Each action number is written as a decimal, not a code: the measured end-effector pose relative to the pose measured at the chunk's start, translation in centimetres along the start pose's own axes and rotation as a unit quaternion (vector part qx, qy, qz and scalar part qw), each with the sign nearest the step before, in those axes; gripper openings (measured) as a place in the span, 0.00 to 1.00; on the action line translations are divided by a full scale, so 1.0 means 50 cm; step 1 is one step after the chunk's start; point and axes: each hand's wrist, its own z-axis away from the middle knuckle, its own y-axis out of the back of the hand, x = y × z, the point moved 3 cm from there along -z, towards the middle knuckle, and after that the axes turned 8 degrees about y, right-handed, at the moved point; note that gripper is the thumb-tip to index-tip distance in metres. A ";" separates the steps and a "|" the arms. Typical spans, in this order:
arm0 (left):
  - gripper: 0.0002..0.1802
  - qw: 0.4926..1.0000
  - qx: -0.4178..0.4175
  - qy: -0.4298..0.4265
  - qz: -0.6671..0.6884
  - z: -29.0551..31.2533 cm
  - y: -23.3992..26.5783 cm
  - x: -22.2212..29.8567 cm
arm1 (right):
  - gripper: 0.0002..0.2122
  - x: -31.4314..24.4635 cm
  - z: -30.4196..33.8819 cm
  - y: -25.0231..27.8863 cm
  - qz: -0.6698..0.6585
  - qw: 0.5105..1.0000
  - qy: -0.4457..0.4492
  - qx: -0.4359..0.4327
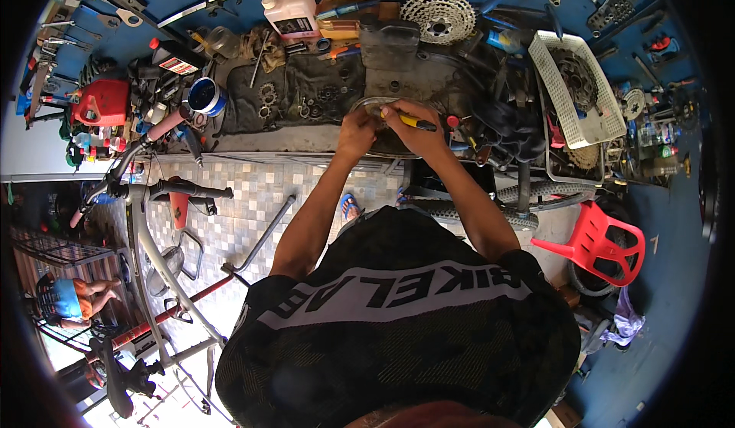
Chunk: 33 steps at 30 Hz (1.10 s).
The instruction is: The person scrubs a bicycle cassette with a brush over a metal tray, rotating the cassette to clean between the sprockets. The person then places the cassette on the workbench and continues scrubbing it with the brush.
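Observation:
Both my hands meet over a round, shallow pan (392,155) at the front edge of the cluttered workbench. My right hand (417,138) is closed round a hand tool with a yellow and black handle (418,123); its working end is hidden among the fingers. Close beside it, my left hand (357,134) has its fingers pinched together at the tool's far end. What the left fingers hold is too small and covered to make out. Just left of the pan, small metal parts and sprockets (268,99) lie on a dark cloth (243,112).
Behind the hands stand a dark grey container (389,44) and a large bicycle cassette (437,17). A white plastic basket (609,132) sits at the right, above a red chair (609,244). A bicycle frame (145,233) with handlebars stands at the left; another person (73,299) is farther off.

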 end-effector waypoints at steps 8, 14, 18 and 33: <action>0.19 0.990 0.072 -0.092 -0.080 0.006 0.026 0.003 | 0.14 -0.029 -0.015 -0.009 0.035 0.999 -0.010 -0.032; 0.17 0.990 0.096 -0.080 -0.065 0.023 0.029 0.040 | 0.15 -0.011 -0.017 0.006 0.074 0.996 -0.053 -0.013; 0.19 0.976 0.152 -0.118 -0.101 -0.013 0.037 -0.007 | 0.13 0.013 -0.009 -0.002 0.027 0.999 -0.020 0.021; 0.14 0.980 0.096 -0.091 0.147 0.005 0.009 0.027 | 0.15 0.034 0.025 0.011 0.067 0.996 -0.049 0.016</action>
